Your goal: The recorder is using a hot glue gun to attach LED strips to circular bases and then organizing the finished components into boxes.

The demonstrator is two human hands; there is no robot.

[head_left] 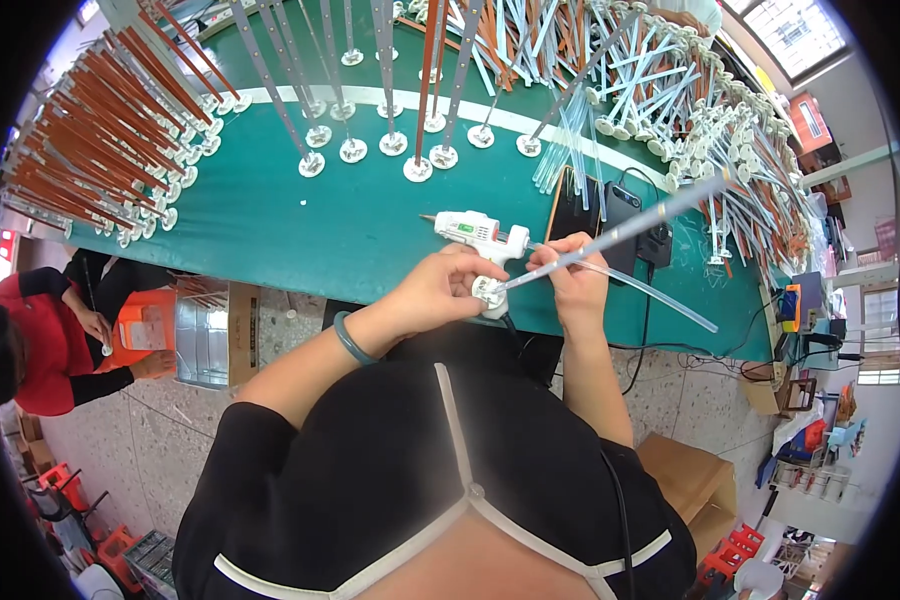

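Note:
A white hot glue gun (pixel 477 231) lies on the green table just beyond my hands, its nozzle toward the left. A clear glue stick (pixel 660 296) runs out from its back end, passing by my right hand. Closed at the rim of a round white base (pixel 489 289), my left hand (pixel 432 292) wears a bangle at the wrist. From this base a long grey strip (pixel 635 231) slants up to the right. My right hand (pixel 578 288) pinches the strip near its lower end.
Several strips on round bases (pixel 417 169) stand upright beyond the glue gun. Brown strips (pixel 100 130) crowd the far left, with piled strips (pixel 660 90) at the far right. Loose glue sticks (pixel 570 150), a phone (pixel 576 205) and a black device (pixel 624 208) lie right. A person (pixel 45 340) sits left.

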